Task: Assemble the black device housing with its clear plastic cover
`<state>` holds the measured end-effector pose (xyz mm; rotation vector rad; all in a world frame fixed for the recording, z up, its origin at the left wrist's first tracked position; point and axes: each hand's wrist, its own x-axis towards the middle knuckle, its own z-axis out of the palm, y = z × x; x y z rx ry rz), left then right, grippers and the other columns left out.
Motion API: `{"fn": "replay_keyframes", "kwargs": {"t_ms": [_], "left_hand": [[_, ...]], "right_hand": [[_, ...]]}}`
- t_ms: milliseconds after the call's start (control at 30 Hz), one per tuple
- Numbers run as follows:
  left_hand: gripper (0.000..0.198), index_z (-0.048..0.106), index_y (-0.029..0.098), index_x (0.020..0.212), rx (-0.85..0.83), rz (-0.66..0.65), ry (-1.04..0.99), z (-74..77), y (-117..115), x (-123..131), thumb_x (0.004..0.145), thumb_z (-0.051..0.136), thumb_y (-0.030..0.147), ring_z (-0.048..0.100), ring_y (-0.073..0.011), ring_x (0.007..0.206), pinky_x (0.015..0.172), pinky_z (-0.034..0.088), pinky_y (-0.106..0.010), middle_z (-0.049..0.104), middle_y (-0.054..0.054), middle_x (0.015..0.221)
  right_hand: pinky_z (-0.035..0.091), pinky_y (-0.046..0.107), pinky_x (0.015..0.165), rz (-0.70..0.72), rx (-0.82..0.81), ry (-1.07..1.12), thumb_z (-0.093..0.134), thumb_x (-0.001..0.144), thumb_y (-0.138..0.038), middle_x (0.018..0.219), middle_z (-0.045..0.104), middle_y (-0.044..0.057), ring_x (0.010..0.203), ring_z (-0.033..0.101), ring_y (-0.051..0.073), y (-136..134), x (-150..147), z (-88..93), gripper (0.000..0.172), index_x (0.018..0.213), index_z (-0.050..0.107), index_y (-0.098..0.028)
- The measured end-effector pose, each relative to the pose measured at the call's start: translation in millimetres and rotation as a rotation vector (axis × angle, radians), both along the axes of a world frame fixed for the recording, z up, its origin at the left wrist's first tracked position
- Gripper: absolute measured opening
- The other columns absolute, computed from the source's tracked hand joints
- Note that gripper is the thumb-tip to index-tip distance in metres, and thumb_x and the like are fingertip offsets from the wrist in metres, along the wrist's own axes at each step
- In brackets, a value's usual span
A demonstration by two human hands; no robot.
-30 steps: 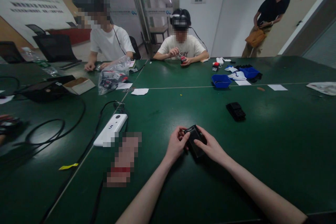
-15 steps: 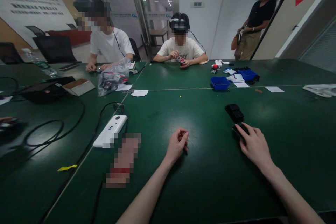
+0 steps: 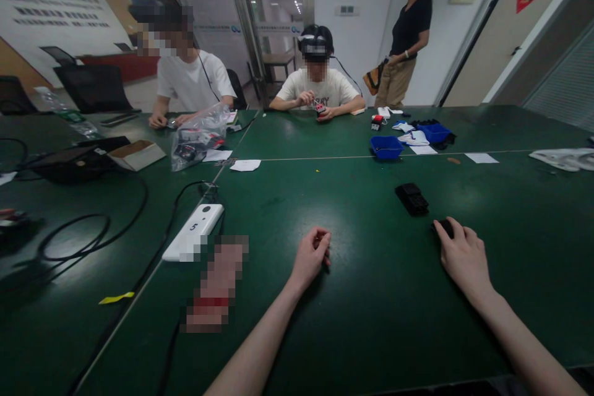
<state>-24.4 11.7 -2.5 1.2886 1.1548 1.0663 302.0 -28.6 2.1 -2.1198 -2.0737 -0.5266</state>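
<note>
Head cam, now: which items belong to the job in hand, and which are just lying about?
In hand:
right hand, resting on small black part
black block, apart, just beyond it
left hand, curled

Lying about:
white device
blue tray
plastic bag
cardboard box
paper slip

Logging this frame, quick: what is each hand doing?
Left hand: curled shut, contents unclear.
Right hand: fingers on small black plastic block, grip unclear.

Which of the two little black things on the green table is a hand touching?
The small black piece, half hidden under the right hand. The other, a bigger black rectangular block, lies alone just beyond it to the left, untouched.
</note>
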Motion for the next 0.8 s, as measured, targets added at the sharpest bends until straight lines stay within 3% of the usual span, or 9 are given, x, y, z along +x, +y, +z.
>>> {"fn": "replay_keyframes", "kwargs": {"t_ms": [200, 433, 667, 800], "left_hand": [[0.023, 0.051, 0.015, 0.083, 0.005, -0.01, 0.015, -1.7, 0, 0, 0.079, 0.051, 0.038, 0.048, -0.0059, 0.043, 0.037, 0.039, -0.016, 0.047, 0.005, 0.062], [0.023, 0.051, 0.015, 0.082, 0.01, -0.012, 0.013, -2.4, 0, 0, 0.079, 0.051, 0.037, 0.049, -0.0063, 0.045, 0.037, 0.039, -0.016, 0.047, 0.004, 0.063], [0.024, 0.05, 0.015, 0.082, 0.001, -0.023, -0.002, -1.5, -1, 0, 0.078, 0.051, 0.039, 0.048, -0.0059, 0.045, 0.037, 0.039, -0.015, 0.046, 0.004, 0.062], [0.023, 0.051, 0.015, 0.081, -0.003, -0.029, 0.017, 0.0, -1, 0, 0.079, 0.051, 0.037, 0.048, -0.0058, 0.044, 0.037, 0.039, -0.015, 0.047, 0.004, 0.062]], "right_hand": [[0.043, 0.05, 0.08, -0.014, -0.017, -0.003, 0.036, 0.086, -0.031, 0.12, 0.048, 0.024, 0.107, 0.045, 0.036, 16, -10, 8.0, 0.043, 0.117, 0.055, -0.008], [0.043, 0.045, 0.083, -0.04, 0.049, 0.108, 0.038, 0.085, -0.038, 0.12, 0.046, 0.027, 0.105, 0.048, 0.035, 66, -27, 24.8, 0.053, 0.125, 0.042, -0.003], [0.043, 0.045, 0.081, -0.148, -0.009, 0.251, 0.042, 0.082, -0.035, 0.114, 0.047, 0.031, 0.1, 0.053, 0.037, 95, -35, 5.6, 0.065, 0.13, 0.027, 0.007], [0.046, 0.044, 0.076, -0.128, 0.018, 0.263, 0.045, 0.08, -0.033, 0.109, 0.048, 0.028, 0.093, 0.055, 0.035, 95, -30, -3.5, 0.062, 0.127, 0.03, 0.003]]}}
